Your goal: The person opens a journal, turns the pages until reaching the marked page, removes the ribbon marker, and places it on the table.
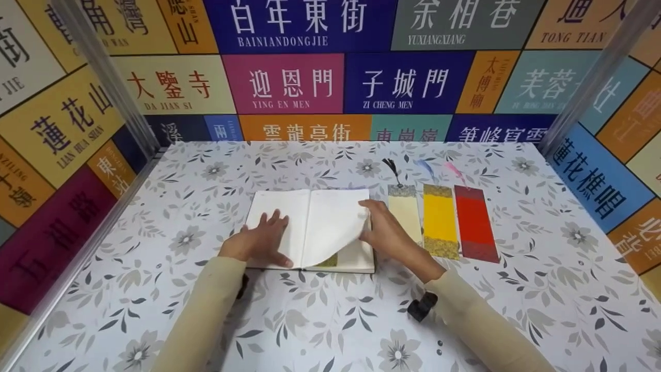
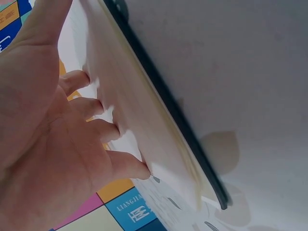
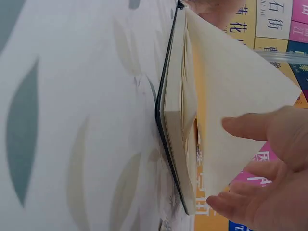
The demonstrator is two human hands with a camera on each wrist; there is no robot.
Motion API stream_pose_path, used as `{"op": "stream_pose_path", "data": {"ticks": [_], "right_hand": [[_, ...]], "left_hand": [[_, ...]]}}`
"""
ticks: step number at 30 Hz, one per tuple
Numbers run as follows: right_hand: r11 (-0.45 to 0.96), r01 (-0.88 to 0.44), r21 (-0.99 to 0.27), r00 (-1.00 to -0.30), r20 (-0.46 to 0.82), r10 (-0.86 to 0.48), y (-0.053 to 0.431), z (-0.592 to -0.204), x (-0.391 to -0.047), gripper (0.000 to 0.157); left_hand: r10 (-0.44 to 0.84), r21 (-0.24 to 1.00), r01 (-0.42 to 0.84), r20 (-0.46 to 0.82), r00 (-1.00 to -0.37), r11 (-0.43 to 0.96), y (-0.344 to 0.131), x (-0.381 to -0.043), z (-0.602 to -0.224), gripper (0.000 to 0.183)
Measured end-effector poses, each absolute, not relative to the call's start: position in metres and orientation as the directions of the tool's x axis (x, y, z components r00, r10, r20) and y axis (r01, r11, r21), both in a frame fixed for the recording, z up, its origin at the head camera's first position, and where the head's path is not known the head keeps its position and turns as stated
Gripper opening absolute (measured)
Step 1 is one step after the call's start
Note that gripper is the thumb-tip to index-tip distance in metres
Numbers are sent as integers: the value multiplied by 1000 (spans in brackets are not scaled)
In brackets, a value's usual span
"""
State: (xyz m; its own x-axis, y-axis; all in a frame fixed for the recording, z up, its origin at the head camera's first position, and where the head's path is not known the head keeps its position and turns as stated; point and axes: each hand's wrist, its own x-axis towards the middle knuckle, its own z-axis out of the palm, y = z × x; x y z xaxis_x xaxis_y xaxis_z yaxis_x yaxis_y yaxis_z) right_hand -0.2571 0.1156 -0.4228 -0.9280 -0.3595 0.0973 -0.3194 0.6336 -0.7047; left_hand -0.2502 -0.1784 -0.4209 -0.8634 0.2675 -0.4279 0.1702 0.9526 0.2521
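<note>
An open notebook with blank white pages and a dark cover lies on the table. My left hand rests on its left page with the fingers spread, and in the left wrist view the fingertips press the paper. At the right side, my right hand holds a lifted page between thumb and fingers. In the right wrist view the page stands raised above the page block. Under its curled lower corner a gold patterned strip peeks out, mostly hidden.
Right of the notebook lie three tasseled bookmarks: a cream one partly behind my right hand, a yellow one and a red one. A floral cloth covers the table. Colourful sign panels stand around its back and sides.
</note>
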Motion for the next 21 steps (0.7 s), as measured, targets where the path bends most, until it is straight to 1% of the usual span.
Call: {"op": "stream_pose_path", "data": {"ticks": [3, 5, 8, 12, 14, 16, 21], "right_hand": [[533, -133, -836, -970, 1, -242, 114, -424, -261, 66], [429, -26, -903, -977, -68, -202, 113, -425, -264, 67], [273, 103, -956, -971, -157, -182, 113, -426, -266, 65], [76, 258, -963, -944, -268, -192, 116, -426, -269, 57], [7, 305, -952, -932, -300, -203, 118, -426, -270, 52], [-28, 329, -944, -922, -315, -224, 119, -426, -271, 50], [-53, 354, -934, -912, -332, -239, 120, -426, -273, 55]], "left_hand": [[270, 263, 168, -425, -864, 950, -179, -249, -421, 116], [274, 269, 168, -424, -863, 948, -179, -249, -421, 115], [271, 274, 161, -435, -859, 948, -179, -250, -421, 115], [267, 274, 151, -457, -848, 950, -178, -252, -420, 116], [274, 276, 157, -459, -845, 948, -178, -253, -419, 116], [283, 280, 167, -455, -844, 946, -179, -254, -418, 116], [302, 297, 177, -454, -838, 938, -185, -252, -420, 114]]}}
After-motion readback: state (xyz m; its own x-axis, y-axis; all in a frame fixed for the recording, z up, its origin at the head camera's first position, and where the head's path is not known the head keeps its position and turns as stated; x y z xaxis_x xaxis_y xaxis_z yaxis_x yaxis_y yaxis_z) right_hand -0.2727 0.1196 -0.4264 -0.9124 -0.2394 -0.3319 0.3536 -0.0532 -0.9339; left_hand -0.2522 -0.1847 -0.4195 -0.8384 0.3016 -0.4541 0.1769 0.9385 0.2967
